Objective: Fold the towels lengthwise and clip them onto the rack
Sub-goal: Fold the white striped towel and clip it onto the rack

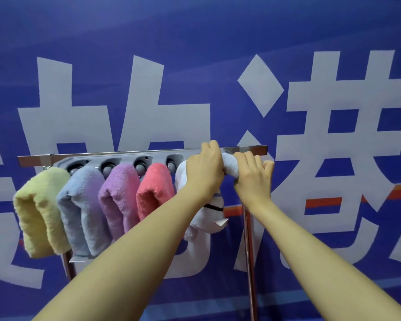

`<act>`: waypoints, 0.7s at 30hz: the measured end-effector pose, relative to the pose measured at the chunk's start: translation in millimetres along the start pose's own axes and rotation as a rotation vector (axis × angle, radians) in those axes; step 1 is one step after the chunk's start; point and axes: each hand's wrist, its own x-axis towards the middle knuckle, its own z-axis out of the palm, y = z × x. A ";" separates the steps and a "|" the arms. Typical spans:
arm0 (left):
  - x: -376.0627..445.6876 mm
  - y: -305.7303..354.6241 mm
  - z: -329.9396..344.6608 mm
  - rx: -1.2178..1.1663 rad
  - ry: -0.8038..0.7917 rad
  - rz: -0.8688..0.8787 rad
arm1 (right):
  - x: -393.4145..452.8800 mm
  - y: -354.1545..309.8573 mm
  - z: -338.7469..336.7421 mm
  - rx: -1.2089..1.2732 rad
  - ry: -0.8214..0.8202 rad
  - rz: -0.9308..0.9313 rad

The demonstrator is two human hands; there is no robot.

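A metal rack bar carries a grey clip strip with round clips. Folded towels hang from it side by side: yellow, light blue, purple and coral. At the strip's right end a white towel with a dark stripe lower down is bunched up against the bar. My left hand grips its top from the left, fingers curled over the bar. My right hand grips the same towel from the right. The clip behind them is hidden.
A blue banner with large white characters fills the wall behind the rack. The rack's right upright post runs down between my forearms, and another post shows below the blue towel.
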 end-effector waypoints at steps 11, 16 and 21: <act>-10.3 -20.9 14.7 0.049 -0.031 0.201 | -16.6 -12.1 2.8 0.413 -0.171 0.109; -11.1 -26.4 15.5 0.002 -0.084 0.234 | -15.7 -4.5 -12.5 0.512 -0.296 0.176; -11.7 -39.0 6.6 -0.109 -0.256 0.272 | -26.4 -6.8 -9.8 0.640 -0.369 0.287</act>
